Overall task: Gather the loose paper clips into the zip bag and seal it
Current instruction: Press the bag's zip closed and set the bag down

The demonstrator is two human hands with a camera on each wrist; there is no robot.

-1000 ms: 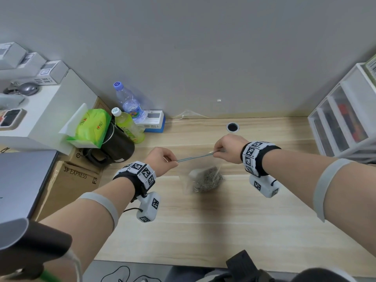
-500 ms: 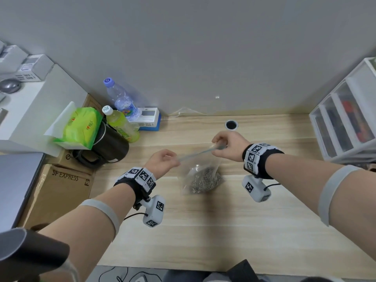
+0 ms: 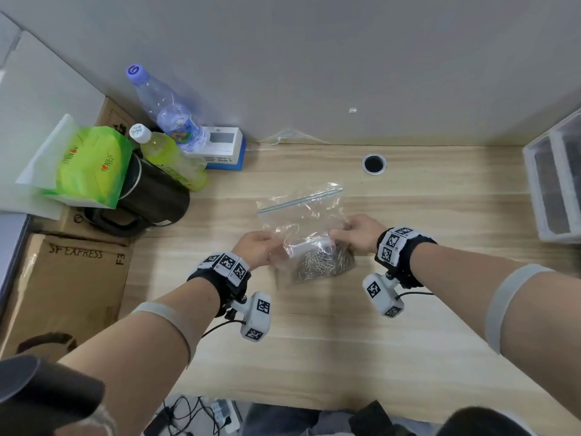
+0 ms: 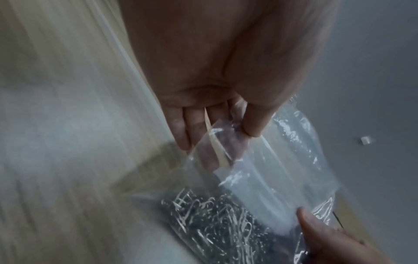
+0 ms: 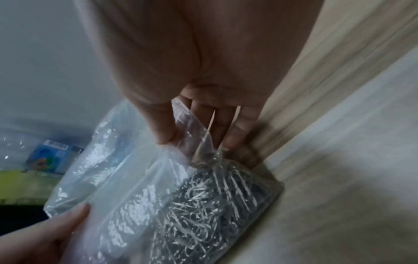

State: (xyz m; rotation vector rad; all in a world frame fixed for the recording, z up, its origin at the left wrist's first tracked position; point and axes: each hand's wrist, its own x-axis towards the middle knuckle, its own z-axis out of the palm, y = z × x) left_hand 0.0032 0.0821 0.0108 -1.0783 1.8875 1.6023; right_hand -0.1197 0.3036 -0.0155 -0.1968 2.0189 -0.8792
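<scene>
A clear zip bag (image 3: pixel 301 215) lies tilted over the wooden desk (image 3: pixel 408 341), its zip strip (image 3: pixel 298 201) pointing towards the wall in one straight line. A heap of silver paper clips (image 3: pixel 323 265) fills its near end. My left hand (image 3: pixel 273 250) pinches the bag's left side and my right hand (image 3: pixel 339 234) pinches its right side, just above the clips. In the left wrist view, thumb and fingers of the left hand (image 4: pixel 235 142) clamp the plastic above the paper clips (image 4: pixel 214 223). The right hand (image 5: pixel 187 142) does the same beside the paper clips (image 5: pixel 214 205).
A black kettle (image 3: pixel 151 196), a green tissue pack (image 3: pixel 91 165), two bottles (image 3: pixel 169 118) and a small white and blue box (image 3: pixel 220 149) crowd the back left. A cardboard box (image 3: pixel 63 287) stands at left, white drawers (image 3: pixel 553 190) at right, a cable hole (image 3: pixel 374 164) behind.
Both hands have left the ends of the zip strip and moved down to the bag's sides. The bag no longer hangs from the strip; its zip end now points away.
</scene>
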